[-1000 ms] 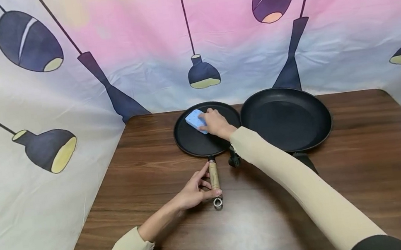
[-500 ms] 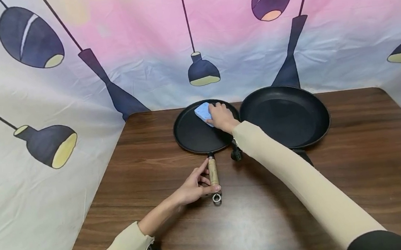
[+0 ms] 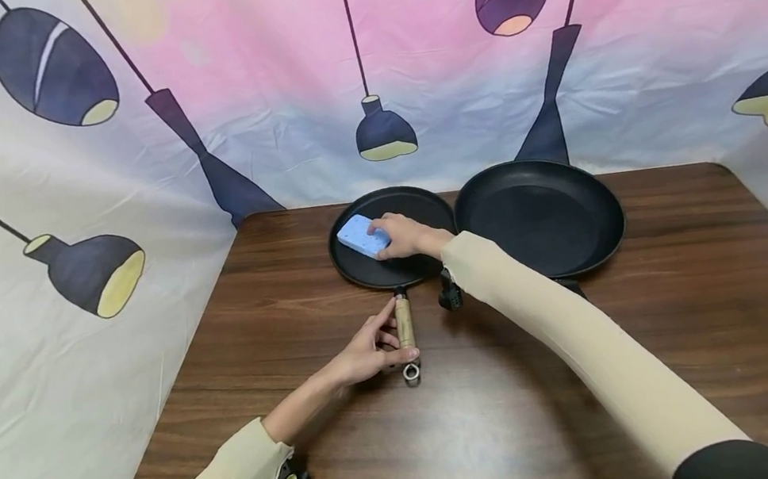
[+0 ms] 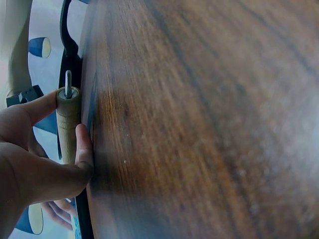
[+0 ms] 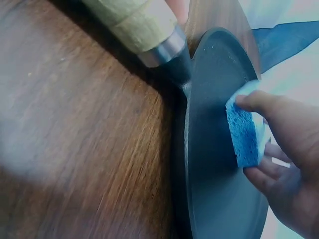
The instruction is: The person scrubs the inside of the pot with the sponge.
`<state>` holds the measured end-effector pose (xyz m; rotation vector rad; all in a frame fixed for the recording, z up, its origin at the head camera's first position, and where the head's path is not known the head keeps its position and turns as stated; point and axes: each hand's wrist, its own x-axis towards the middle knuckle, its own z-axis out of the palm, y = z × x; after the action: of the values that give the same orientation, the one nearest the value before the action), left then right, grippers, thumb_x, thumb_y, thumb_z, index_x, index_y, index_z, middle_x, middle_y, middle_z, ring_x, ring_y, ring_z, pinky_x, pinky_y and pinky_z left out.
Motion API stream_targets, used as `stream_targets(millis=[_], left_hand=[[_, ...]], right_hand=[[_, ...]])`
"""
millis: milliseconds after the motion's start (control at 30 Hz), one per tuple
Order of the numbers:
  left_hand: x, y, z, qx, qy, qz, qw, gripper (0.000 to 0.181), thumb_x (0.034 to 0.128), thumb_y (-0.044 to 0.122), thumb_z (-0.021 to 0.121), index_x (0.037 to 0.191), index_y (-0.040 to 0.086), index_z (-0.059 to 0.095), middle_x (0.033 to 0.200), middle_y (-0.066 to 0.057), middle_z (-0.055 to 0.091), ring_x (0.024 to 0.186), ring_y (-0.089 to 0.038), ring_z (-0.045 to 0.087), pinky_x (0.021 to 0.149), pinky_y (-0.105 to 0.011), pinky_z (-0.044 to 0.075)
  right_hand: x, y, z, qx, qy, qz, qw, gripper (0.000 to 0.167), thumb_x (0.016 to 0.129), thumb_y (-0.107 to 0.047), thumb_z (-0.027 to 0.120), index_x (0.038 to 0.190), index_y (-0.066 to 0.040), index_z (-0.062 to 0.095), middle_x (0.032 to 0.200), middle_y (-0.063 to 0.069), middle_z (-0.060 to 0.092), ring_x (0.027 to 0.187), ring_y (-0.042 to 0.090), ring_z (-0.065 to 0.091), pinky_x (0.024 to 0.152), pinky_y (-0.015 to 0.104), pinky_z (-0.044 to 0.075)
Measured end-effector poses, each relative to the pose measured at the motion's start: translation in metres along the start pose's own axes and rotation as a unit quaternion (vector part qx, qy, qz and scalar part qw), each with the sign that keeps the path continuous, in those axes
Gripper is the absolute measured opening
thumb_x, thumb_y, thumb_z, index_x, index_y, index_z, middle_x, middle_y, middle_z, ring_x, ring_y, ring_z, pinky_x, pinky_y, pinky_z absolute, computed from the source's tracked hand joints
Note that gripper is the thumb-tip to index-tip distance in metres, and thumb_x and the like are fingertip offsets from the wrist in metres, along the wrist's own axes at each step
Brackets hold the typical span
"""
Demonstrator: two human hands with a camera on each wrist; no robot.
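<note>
Sponge [image 5: 242, 134] between right fingers [image 5: 261, 180]

Blue sponge [image 3: 360, 234] on round black wooden-handled pan [image 3: 390, 272]

Cream sleeves [image 3: 584, 343] bear black wrist units [image 3: 450, 293] and, seemingly, one dark upper band [image 3: 738, 462].

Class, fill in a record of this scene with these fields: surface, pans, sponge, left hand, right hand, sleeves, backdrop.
Surface: brown wood-grain table
Pans: two black pans side by side; the smaller pan has a wooden handle, and the larger pan is to its right in the head view
Sponge: blue sponge, on the smaller pan
Left hand: grips the wooden handle
Right hand: holds the blue sponge
Sleeves: cream
Backdrop: cloth with printed lamps
</note>
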<state>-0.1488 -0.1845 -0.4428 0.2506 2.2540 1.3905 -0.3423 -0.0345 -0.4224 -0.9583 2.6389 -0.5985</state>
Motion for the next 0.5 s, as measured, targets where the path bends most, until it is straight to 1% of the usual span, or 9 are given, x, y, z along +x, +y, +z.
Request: stream_targets(millis=[167,267,333,500], left_hand=[[0.003,0.001,-0.006,0.002,0.002,0.002,1.0,0.095,0.0937,0.017,0.075,0.165,0.009,0.013,0.142,-0.023,0.038,0.107,-0.022,0.058,0.078,-0.022,0.048],[0.003,0.001,-0.007,0.0,0.003,0.005,1.0,0.095,0.0933,0.016,0.076,0.165,0.008,0.013,0.142,-0.023,0.038,0.106,-0.021,0.058,0.08,-0.023,0.048],[0.003,0.001,-0.007,-0.004,0.003,0.007,1.0,0.096,0.0929,0.016,0.076,0.165,0.008,0.013,0.141,-0.023,0.038,0.105,-0.021,0.057,0.082,-0.024,0.048],[0.002,-0.004,-0.002,-0.006,-0.006,0.018,0.9998,0.097,0.0924,0.018,0.077,0.164,0.007,0.013,0.14,-0.024,0.039,0.104,-0.02,0.057,0.085,-0.025,0.047]], right_hand=[[0.0,-0.004,-0.006,0.008,-0.029,-0.034,0.999,0.052,0.097,-0.024,0.072,0.144,-0.013,0.055,0.155,0.015,0.046,0.143,0.033,0.043,0.117,0.046,0.042],[0.003,-0.006,-0.008,0.002,-0.033,-0.046,0.9984,0.051,0.096,-0.024,0.074,0.143,-0.013,0.058,0.154,0.014,0.048,0.144,0.033,0.043,0.118,0.046,0.042],[0.004,-0.006,-0.008,-0.003,-0.026,-0.041,0.9988,0.051,0.096,-0.025,0.074,0.143,-0.014,0.058,0.153,0.014,0.048,0.144,0.033,0.042,0.117,0.046,0.042],[0.01,0.001,-0.003,-0.016,0.011,-0.003,0.9998,0.055,0.098,-0.027,0.071,0.148,-0.012,0.053,0.153,0.016,0.047,0.141,0.032,0.046,0.115,0.045,0.044]])
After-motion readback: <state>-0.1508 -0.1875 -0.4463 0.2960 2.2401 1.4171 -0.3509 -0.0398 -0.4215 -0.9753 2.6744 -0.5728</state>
